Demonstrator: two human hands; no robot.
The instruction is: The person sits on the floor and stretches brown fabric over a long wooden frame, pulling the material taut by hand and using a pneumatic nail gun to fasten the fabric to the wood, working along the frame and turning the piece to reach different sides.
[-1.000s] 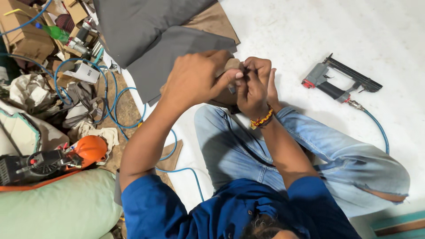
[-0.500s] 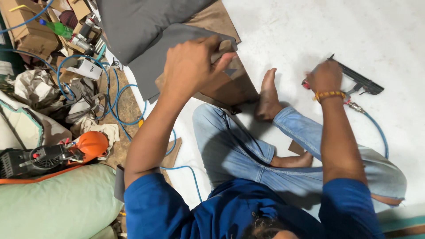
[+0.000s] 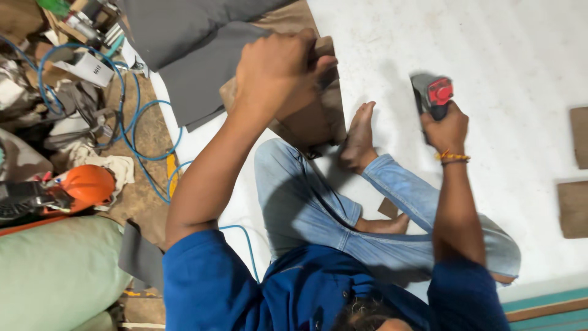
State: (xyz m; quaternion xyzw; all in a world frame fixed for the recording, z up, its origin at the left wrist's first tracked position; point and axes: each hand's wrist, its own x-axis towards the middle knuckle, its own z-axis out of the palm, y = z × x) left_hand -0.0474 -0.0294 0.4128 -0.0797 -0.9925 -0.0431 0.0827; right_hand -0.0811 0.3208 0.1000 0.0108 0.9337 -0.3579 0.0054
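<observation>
My left hand [image 3: 278, 73] grips the top edge of a brown board [image 3: 312, 125] that stands tilted on the white floor beside my bare foot [image 3: 358, 138]. Grey fabric [image 3: 196, 79] lies against the board's left side. My right hand [image 3: 447, 125], with a beaded band at the wrist, is closed around the handle of a black pneumatic staple gun [image 3: 432, 92] with a red cap, held off the floor to the right of the board. I sit cross-legged in blue jeans and a blue shirt.
A blue air hose [image 3: 131, 141] loops over a cluttered pile at the left, next to an orange-and-black power tool [image 3: 89, 184] and a pale green cushion [image 3: 49, 276]. Two flat brown board pieces [image 3: 576, 208] lie at the right edge. A small brown offcut [image 3: 387, 208] sits by my knee.
My right hand left the board, reached right to the staple gun on the floor, and now holds it lifted closer to the board. My left hand stayed on the board.
</observation>
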